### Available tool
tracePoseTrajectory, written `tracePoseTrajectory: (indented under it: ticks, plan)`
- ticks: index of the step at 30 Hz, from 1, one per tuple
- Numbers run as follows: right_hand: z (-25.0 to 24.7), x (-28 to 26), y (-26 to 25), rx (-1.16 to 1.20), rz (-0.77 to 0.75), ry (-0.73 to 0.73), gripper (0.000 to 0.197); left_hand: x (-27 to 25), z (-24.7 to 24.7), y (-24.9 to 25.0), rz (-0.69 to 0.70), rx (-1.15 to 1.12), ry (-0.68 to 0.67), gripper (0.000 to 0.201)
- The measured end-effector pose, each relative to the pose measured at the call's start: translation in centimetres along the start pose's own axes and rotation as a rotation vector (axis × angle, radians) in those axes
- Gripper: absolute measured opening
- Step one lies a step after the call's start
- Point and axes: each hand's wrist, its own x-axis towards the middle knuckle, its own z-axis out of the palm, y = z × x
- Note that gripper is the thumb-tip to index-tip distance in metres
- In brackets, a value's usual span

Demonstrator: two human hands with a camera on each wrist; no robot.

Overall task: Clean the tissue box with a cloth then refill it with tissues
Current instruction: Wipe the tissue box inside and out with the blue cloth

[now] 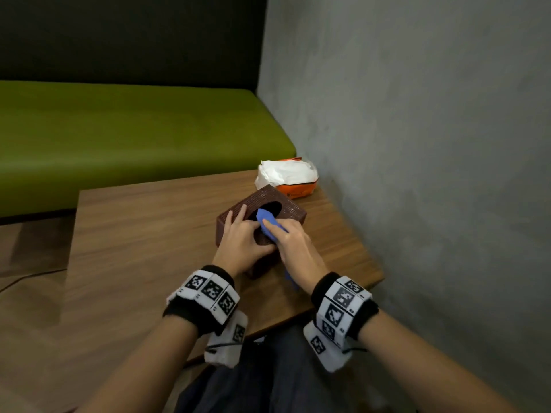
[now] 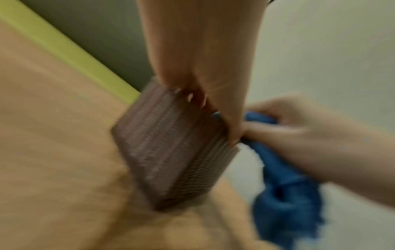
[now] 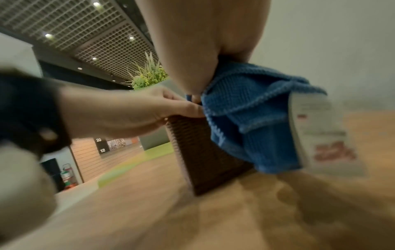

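Observation:
A brown woven tissue box [image 1: 293, 212] stands on the wooden table [image 1: 149, 234], tilted up on its near edge, its oval opening facing up. My left hand [image 1: 243, 236] grips the box's near left side, fingers over the top and thumb on the near face. My right hand [image 1: 293, 242] holds a blue cloth [image 1: 267, 217] and presses its tip into the oval opening. In the left wrist view the box [image 2: 169, 152] is blurred, with the cloth [image 2: 284, 186] hanging to its right. The right wrist view shows the cloth [image 3: 252, 115] draped over the box's [image 3: 203, 152] corner, with a white label.
An open orange pack of white tissues [image 1: 287, 177] lies behind the box by the grey wall [image 1: 432, 144]. A green bench seat [image 1: 119, 138] runs behind the table. The table's right edge [image 1: 366, 254] is close to my right hand.

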Motion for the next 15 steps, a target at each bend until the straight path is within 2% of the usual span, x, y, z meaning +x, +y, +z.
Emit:
tracePoseTrajectory:
  ticks: [2, 5, 6, 9, 12, 15]
  plan:
    - [-0.8, -0.7, 1.2, -0.030, -0.018, -0.024, 0.055, -0.2, -0.2, -0.5, 0.005, -0.060, 0.013, 0.054]
    - [-1.9, 1.3, 4.2, -0.018, 0.139, 0.028, 0.046, -0.1, -1.2, -0.6, -0.055, -0.072, -0.077, 0.062]
    - [-1.7, 1.7, 4.1, -0.014, 0.148, 0.040, 0.044, 0.0, -1.4, -0.4, -0.054, -0.072, -0.091, 0.062]
    - [0.1, 0.4, 1.4, -0.036, 0.025, -0.017, 0.054, 0.0, -1.6, -0.3, -0.015, -0.081, -0.082, 0.058]
    - [-0.8, -1.1, 2.6, -0.068, -0.050, 0.006, 0.061, -0.2, -1.7, -0.5, -0.026, -0.068, -0.097, 0.059]
    - [-2.0, 0.3, 4.1, -0.077, 0.108, 0.055, 0.055, 0.1, -1.4, -0.8, -0.048, -0.046, -0.125, 0.060]
